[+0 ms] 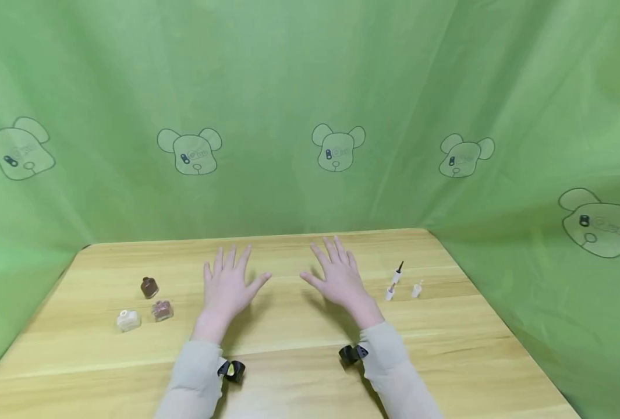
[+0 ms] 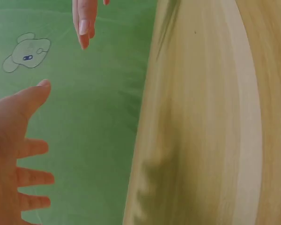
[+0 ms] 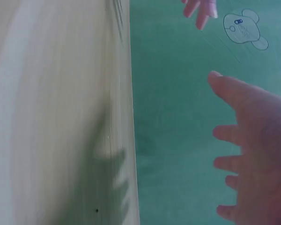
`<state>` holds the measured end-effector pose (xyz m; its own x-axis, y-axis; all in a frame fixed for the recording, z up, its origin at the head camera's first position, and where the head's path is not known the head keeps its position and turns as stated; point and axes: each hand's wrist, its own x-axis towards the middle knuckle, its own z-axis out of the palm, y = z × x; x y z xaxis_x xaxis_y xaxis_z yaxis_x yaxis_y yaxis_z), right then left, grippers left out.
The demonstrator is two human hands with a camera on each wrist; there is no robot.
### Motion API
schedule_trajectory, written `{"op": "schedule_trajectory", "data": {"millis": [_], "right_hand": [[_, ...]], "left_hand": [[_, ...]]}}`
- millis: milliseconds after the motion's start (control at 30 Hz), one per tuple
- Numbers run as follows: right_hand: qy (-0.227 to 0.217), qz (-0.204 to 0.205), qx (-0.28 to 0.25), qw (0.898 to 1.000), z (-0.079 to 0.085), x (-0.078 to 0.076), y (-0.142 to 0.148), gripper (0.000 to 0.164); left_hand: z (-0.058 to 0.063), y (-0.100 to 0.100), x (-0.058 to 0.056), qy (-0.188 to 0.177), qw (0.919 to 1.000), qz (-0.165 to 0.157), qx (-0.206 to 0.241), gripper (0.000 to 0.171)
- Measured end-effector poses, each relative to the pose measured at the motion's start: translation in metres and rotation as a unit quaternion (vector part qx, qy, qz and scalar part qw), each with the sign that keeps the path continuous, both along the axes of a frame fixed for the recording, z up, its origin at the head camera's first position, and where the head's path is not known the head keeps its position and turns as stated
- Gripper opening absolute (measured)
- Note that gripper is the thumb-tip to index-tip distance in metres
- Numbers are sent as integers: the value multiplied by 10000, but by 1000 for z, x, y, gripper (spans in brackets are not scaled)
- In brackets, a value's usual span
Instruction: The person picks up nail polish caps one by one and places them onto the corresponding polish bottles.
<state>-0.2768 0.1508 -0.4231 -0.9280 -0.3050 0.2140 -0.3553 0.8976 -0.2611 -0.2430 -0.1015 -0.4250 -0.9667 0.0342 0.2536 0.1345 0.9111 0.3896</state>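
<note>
While the left hand [image 1: 228,290] and right hand [image 1: 340,279] hang spread above the table [image 1: 289,331], three small bottles [image 1: 162,311] sit to the left, three brush caps [image 1: 417,290] to the right; the small bottles look light, slick and breakable, best pinched upright by their sides.

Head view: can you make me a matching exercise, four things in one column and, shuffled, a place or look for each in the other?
1 Bottles
2 Caps
3 Backdrop
4 Table

A right of the right hand
B light wood grain
C left of the left hand
D green

Pairs: 1-C, 2-A, 3-D, 4-B
</note>
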Motion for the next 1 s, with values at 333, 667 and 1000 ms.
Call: {"op": "schedule_trajectory", "data": {"millis": [333,667,1000], "right_hand": [[2076,493,-1124,9705,8,26,18,55],[3116,108,-2505,9165,0,37,48,48],[3081,-1180,-3667,8699,-27,52,79,50]], "left_hand": [[17,-14,27,937,9925,317,724,63],[19,-51,52,1700,9669,963,1643,50],[-5,-83,67,2266,9294,1485,2508,45]]}}
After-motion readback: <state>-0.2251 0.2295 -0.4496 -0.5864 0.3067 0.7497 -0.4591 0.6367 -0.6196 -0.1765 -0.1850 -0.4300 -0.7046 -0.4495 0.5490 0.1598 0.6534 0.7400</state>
